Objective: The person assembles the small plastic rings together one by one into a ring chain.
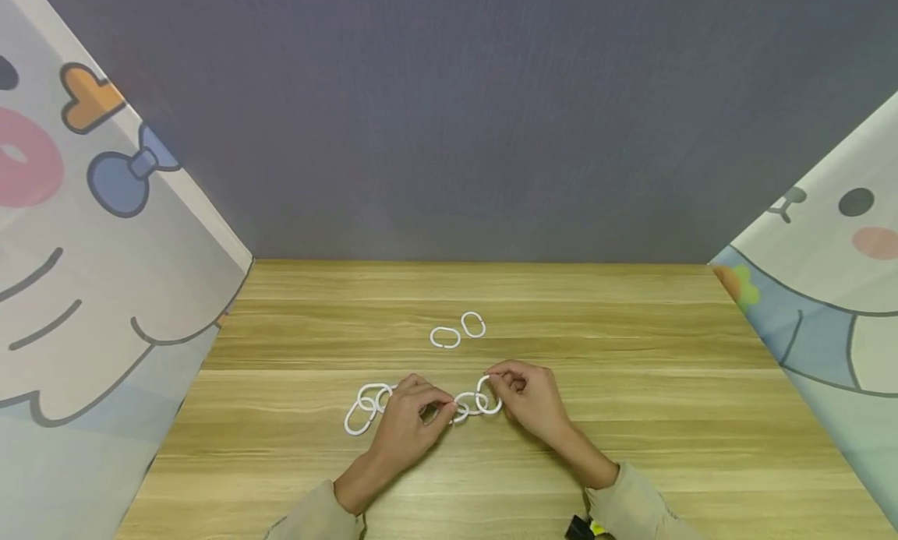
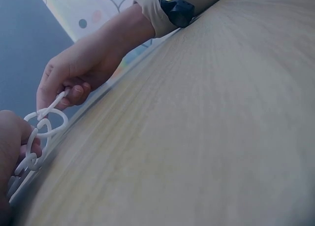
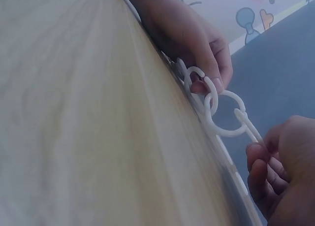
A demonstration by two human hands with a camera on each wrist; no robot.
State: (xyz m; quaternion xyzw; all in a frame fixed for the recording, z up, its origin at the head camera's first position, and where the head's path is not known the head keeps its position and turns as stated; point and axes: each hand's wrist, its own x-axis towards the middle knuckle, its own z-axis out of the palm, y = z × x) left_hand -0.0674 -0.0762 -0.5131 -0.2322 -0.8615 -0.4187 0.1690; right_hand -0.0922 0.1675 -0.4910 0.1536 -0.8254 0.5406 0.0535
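Note:
Several white oval links, each with a small gap, are joined in a chain (image 1: pixel 359 420) across the wooden table. The left hand (image 1: pixel 410 425) pinches a link near the chain's middle between thumb and finger, covering part of the chain. The right hand (image 1: pixel 535 404) pinches the link at the right end (image 1: pixel 490 411), which hooks through its neighbour. In the right wrist view that end link (image 3: pixel 252 126) slants down from a rounder-looking link (image 3: pixel 224 132) into the right hand (image 3: pixel 290 172). Two loose links (image 1: pixel 445 345) (image 1: pixel 473 335) lie apart from the chain, beyond the hands.
The wooden table (image 1: pixel 596 314) meets a dark grey panel (image 1: pixel 477 135) at the back. Cartoon-printed panels stand on the left (image 1: pixel 105 306) and right (image 1: pixel 828 291). A black device (image 1: pixel 579 527) sits by the right sleeve.

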